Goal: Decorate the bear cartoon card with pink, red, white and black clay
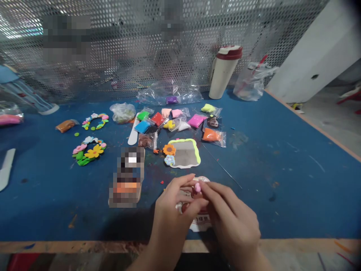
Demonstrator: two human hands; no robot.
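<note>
A small pink clay bit [197,187] sits at the fingertips of my right hand [232,218], which pinches it. My left hand [172,210] curls over a white printed piece [200,224], partly hidden under both hands, and seems to grip it. Beyond my hands lies a small mirror with a lime-edged clay frame [194,150], with a clay sunflower [169,149] beside it. Further left lies a clay flower wreath [84,156]. Several bagged lumps of coloured clay, such as an orange one [211,134], are spread across the blue work table [254,195].
A pixelated object [126,177] stands left of my hands. At the back are a white tumbler with a dark red lid [225,73], plastic bags and a perforated metal screen [121,49]. A thin wire [222,167] lies on the table, whose wooden front edge [70,246] runs below.
</note>
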